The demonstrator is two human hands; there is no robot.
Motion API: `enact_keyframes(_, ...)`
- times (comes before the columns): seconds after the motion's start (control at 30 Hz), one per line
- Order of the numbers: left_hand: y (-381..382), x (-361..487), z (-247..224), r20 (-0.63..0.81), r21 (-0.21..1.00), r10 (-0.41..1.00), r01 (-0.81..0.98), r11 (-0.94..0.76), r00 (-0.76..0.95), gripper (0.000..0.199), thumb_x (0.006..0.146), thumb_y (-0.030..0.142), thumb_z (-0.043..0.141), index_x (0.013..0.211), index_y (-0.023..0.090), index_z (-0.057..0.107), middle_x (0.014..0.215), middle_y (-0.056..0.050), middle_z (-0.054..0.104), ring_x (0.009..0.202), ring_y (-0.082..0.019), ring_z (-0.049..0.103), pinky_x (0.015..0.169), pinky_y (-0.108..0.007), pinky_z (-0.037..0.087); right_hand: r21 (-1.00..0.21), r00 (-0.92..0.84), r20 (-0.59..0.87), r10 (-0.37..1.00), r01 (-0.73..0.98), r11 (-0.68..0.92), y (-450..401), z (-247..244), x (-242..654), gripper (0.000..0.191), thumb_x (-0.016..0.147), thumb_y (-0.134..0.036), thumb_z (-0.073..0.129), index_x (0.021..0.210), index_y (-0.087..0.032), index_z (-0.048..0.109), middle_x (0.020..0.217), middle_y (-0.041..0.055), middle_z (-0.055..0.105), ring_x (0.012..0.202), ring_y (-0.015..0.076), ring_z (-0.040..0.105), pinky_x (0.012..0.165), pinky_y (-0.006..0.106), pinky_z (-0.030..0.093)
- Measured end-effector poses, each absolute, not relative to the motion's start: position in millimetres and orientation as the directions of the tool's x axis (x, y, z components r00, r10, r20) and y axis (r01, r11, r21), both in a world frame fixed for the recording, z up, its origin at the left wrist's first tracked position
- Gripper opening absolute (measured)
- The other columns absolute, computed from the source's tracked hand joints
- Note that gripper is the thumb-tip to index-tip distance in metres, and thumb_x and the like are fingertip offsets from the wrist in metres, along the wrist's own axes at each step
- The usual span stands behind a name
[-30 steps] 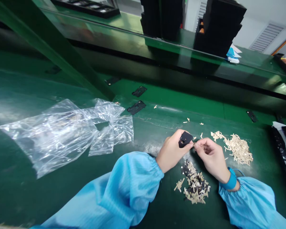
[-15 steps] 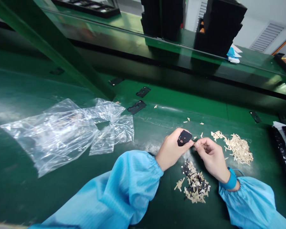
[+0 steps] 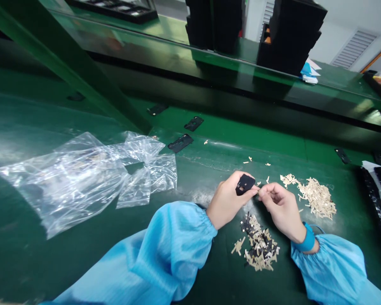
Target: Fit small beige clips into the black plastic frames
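Note:
My left hand (image 3: 230,198) is closed around a flat black plastic plate (image 3: 245,184) with small holes at one end. Thumb and fingers of my right hand (image 3: 280,207) pinch together right by my left fingertips. Something thin and tan shows at that pinch, too small to make out. Below the hands lies a mixed heap of small beige and black pieces (image 3: 262,250). To the right of my right hand sits a pile of small beige pieces (image 3: 319,198).
A clear plastic bag (image 3: 82,182) lies on the green table at left. Black plates rest farther back, one on the near surface (image 3: 180,143) and others on the green strip (image 3: 194,123). Black tray stacks (image 3: 292,38) stand on the shelf. A black-wrapped item (image 3: 379,203) is at right.
Black plates on the back strip have shifted slightly right relative to the table. Both hands keep nearly the same pose, and the view has shifted a little.

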State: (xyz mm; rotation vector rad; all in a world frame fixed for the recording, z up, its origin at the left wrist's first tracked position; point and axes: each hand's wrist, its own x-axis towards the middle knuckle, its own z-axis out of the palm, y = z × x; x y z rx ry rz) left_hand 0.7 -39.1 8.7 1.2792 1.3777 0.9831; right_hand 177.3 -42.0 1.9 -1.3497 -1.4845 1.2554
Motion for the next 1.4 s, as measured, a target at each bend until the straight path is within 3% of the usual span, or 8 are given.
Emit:
enact_keyframes(0.43,-39.2,-1.0,8.8,-0.026,0.935,0.999,0.352,0.036,-0.031,0.019,0.083,0.027,0.068,0.102,0.026,0.064,0.094,0.002,0.076,0.088,-0.018,0.073,0.080,-0.028,0.055,-0.969,-0.162,-0.085,0.983,0.245,-0.043,-41.3,1.0,179.0,0.031,0.089,-0.050,0.069,0.083,-0.020,0.066,0.069,0.0016,0.064,0.056,0.0130,0.051,0.051,0.025,0.041)
enact_keyframes(0.53,-34.4,-4.7,7.2,-0.040,0.942,0.997,0.330,0.061,-0.071,0.021,0.084,0.029,0.068,0.104,0.025,0.063,0.089,0.002,0.077,0.075,-0.017,0.072,0.075,-0.027,0.055,-0.973,-0.140,-0.087,0.986,0.223,-0.054,-40.0,3.3,178.3,0.032,0.088,-0.051,0.069,0.083,-0.020,0.066,0.068,0.0008,0.064,0.052,0.0115,0.048,0.048,0.024,0.040)
enact_keyframes(0.67,-31.5,-8.0,6.3,-0.097,0.946,0.995,0.313,0.085,0.021,0.015,0.092,0.033,0.060,0.103,0.024,0.060,0.078,0.004,0.075,0.054,-0.013,0.063,0.063,-0.026,0.053,-0.979,-0.131,-0.084,0.988,0.197,-0.057,-39.0,5.6,177.3,0.031,0.087,-0.050,0.070,0.082,-0.020,0.065,0.068,0.0001,0.064,0.050,0.0105,0.047,0.046,0.024,0.038)
enact_keyframes(0.83,-33.0,-6.8,9.2,-0.038,0.918,0.998,0.397,0.015,0.050,0.022,0.082,0.019,0.068,0.101,0.025,0.059,0.093,0.003,0.077,0.088,-0.018,0.073,0.081,-0.028,0.052,-0.980,-0.131,-0.086,0.988,0.192,-0.060,-39.0,5.3,177.1,0.031,0.087,-0.050,0.071,0.082,-0.020,0.065,0.067,-0.0007,0.063,0.050,0.0102,0.046,0.047,0.023,0.038)
enact_keyframes(0.93,-33.3,-5.8,11.7,-0.070,0.942,0.995,0.332,0.043,0.070,0.026,0.082,0.015,0.065,0.104,0.026,0.058,0.095,0.003,0.078,0.094,-0.019,0.073,0.086,-0.029,0.052,-0.977,-0.132,-0.081,0.988,0.207,-0.052,-39.0,5.3,177.2,0.035,0.087,-0.053,0.070,0.082,-0.020,0.065,0.068,0.0002,0.063,0.051,0.0109,0.047,0.047,0.024,0.039)
enact_keyframes(1.07,-34.1,-4.1,12.0,-0.128,0.967,0.987,0.235,0.102,0.099,0.025,0.083,0.025,0.068,0.106,0.025,0.057,0.092,0.002,0.077,0.088,-0.019,0.074,0.080,-0.031,0.055,-0.973,-0.135,-0.066,0.989,0.228,-0.034,-39.7,4.1,177.6,0.038,0.087,-0.057,0.069,0.082,-0.020,0.066,0.068,0.0009,0.064,0.053,0.0119,0.050,0.049,0.024,0.041)
enact_keyframes(1.2,-34.9,-1.3,10.7,-0.151,0.976,0.983,0.174,0.131,0.108,0.026,0.081,0.024,0.068,0.105,0.024,0.058,0.091,0.001,0.075,0.079,-0.017,0.072,0.072,-0.029,0.055,-0.971,-0.144,-0.063,0.988,0.239,-0.027,-41.0,0.0,178.9,0.037,0.088,-0.056,0.068,0.083,-0.020,0.066,0.069,0.0017,0.064,0.059,0.0144,0.054,0.051,0.025,0.043)
enact_keyframes(1.4,-33.4,0.0,14.2,-0.133,0.983,0.988,0.138,0.122,0.076,0.025,0.078,0.019,0.067,0.100,0.022,0.057,0.088,0.002,0.073,0.079,-0.016,0.069,0.075,-0.028,0.054,-0.969,-0.152,-0.064,0.986,0.248,-0.025,-42.1,-3.0,179.7,0.033,0.090,-0.052,0.067,0.083,-0.020,0.065,0.069,0.0013,0.062,0.059,0.0144,0.054,0.053,0.025,0.043)
